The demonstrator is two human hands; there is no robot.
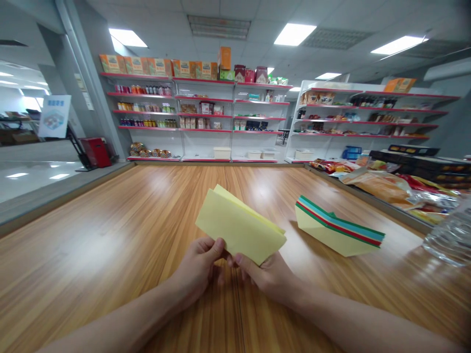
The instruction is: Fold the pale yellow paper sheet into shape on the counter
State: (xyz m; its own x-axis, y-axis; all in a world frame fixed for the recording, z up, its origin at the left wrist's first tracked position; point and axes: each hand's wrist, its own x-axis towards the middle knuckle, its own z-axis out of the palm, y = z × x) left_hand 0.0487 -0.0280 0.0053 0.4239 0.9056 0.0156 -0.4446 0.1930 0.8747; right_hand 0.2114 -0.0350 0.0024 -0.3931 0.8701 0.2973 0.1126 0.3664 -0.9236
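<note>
A folded sheet of pale yellow paper (239,225) is held up in front of me, tilted down to the right, its two layers slightly apart along the top. My left hand (202,262) pinches its lower edge with the thumb on the near face. Close beside it, my right hand (267,277) grips the same lower edge further right, thumb also in front. The fingers behind the paper are partly hidden. To the right on the table stands a folded stack of coloured paper (338,228), yellow outside with green, blue and red edges.
The wooden table (147,215) has a raised rim. At the right lie a clear plastic bottle (451,238), snack packets (386,189) and dark flat boxes (415,164). Stocked shelves (206,108) stand beyond the table, with a red box (96,151) on the floor at left.
</note>
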